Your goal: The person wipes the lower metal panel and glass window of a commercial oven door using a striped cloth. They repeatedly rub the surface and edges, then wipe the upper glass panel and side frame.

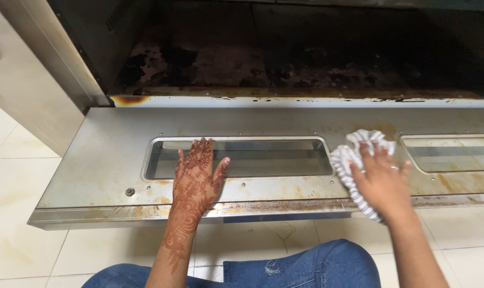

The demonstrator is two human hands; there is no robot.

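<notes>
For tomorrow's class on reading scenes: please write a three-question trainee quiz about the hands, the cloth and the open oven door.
1. True or false: the right hand presses a striped cloth on the oven door.
2. Where does the left hand rest? A) on the floor tiles B) flat on the door, fingers over the window pane C) inside the oven chamber
3. Fill in: the door shows brownish ____ marks.

Key: 1 true; 2 B; 3 stain
</notes>
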